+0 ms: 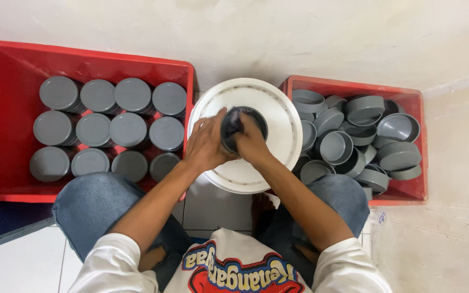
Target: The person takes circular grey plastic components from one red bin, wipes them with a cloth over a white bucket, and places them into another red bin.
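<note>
Grey plastic cap [243, 128] sits on the middle of a white bucket lid [278, 111], gripped from both sides: left hand [206, 144] curls around its rim to steady it, right hand [251, 142] presses closed over its top. Stacked caps [109, 129] fill the left red crate [6, 108]; loose ones [354, 138] crowd the right crate [416, 187], each close by a knee.

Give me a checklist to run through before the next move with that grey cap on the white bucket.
1. Both hands on the grey cap: ok; left hand and right hand close around it.
2. Cap over the white bucket: ok.
3. Grip firm: cannot tell; the fingers hide the contact.
4. Loose caps at hand in the right red crate: ok.
5. Room in the left red crate: ok, gap along the back wall.
6. Cap inside clean: cannot tell.
</note>
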